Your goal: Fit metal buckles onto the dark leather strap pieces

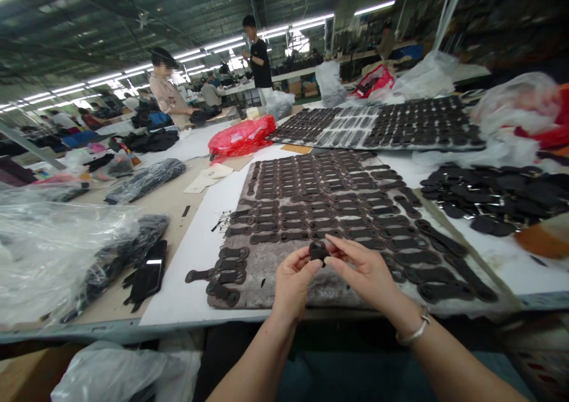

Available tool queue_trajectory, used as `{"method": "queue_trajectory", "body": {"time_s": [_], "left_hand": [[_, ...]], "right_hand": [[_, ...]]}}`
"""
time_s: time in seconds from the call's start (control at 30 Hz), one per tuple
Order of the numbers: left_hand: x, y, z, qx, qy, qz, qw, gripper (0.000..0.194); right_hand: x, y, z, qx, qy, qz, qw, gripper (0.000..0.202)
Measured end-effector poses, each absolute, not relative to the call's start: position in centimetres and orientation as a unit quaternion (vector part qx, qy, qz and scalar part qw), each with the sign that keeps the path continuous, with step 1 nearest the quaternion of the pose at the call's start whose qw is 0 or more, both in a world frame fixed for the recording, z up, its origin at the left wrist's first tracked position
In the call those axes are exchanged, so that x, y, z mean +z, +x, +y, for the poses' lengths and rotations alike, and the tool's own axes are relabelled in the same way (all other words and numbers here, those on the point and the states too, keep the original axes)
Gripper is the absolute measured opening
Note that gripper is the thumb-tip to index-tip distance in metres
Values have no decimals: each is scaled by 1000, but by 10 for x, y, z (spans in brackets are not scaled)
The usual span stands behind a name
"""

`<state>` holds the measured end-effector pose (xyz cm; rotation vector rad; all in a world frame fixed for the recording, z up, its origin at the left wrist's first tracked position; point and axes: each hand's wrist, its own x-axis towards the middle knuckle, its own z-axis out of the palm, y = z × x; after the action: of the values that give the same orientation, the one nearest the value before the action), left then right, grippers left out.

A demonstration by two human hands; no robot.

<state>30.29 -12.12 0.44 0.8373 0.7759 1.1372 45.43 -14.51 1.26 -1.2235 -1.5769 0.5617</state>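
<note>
Between my two hands is a small dark tab, bent over into a loop above the front of the board. My left hand pinches it from the left. The fingers of my right hand press on its right side, thumb at the lower edge. Rows of flat, dark, bone-shaped tabs cover the grey-brown board under my hands. A few more tabs lie in a loose stack at its left front corner. Small metal buckles are heaped by the left edge.
Black pieces with metal rings form a pile at the right. Behind stands a second board of tabs. A red plastic bag, clear bags and a phone lie around. Two people stand farther back.
</note>
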Motion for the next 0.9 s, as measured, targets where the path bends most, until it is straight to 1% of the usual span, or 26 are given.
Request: {"method": "queue_trajectory", "body": {"time_s": [0.07,0.23,0.6,0.9], "left_hand": [[5,303,-121,516,369,349,690,25],[6,305,-124,511,365,365,688,23],[3,309,-126,519,354,369,685,19],[2,311,-128,526,359,374,674,18]], "right_hand": [[15,452,-145,196,-519,-657,510,31],[16,446,-144,160,-531,-646,525,24],[18,443,-145,145,-531,-633,545,17],[15,442,-146,159,-537,-617,553,14]]}}
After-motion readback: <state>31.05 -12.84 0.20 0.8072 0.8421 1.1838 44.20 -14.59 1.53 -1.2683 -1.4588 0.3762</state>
